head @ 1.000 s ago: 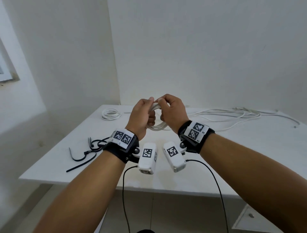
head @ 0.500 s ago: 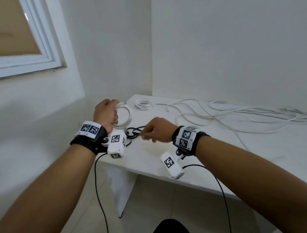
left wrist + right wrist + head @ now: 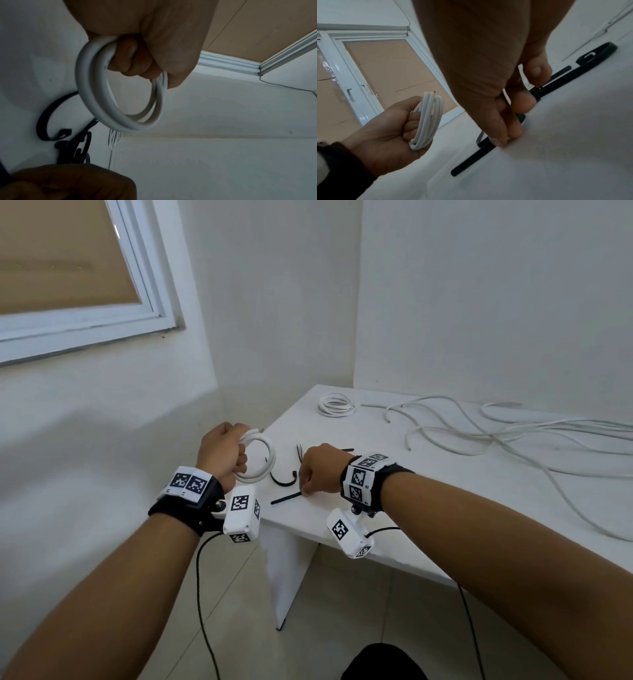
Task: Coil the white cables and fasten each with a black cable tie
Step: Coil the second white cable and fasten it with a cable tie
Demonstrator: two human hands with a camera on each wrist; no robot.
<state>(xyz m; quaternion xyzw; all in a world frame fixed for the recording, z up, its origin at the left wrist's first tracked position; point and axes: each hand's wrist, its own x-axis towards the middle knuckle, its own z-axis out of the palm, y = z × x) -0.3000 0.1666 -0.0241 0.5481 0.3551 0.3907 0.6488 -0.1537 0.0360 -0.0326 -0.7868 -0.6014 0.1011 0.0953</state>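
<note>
My left hand (image 3: 222, 450) grips a small coil of white cable (image 3: 265, 462) just off the table's left corner; the coil (image 3: 106, 102) hangs as a ring below the curled fingers, and the right wrist view shows the same coil (image 3: 428, 120) in that fist (image 3: 385, 136). My right hand (image 3: 317, 469) is down on the white table (image 3: 411, 491), thumb and fingertips pinching a straight black cable tie (image 3: 286, 498). The tie (image 3: 471, 161) lies flat under the fingertips (image 3: 501, 139). More black ties (image 3: 282, 479) lie beside it.
Another coiled white cable (image 3: 335, 404) sits at the table's far left corner. Loose white cables (image 3: 496, 436) sprawl across the back and right of the table. A window (image 3: 68, 268) is on the left wall. The table edge and leg (image 3: 287, 570) are below my wrists.
Both hands were together on the coil; the left has since carried it off to the left while the right dropped to the black ties and now pinches one. My head turned left.
</note>
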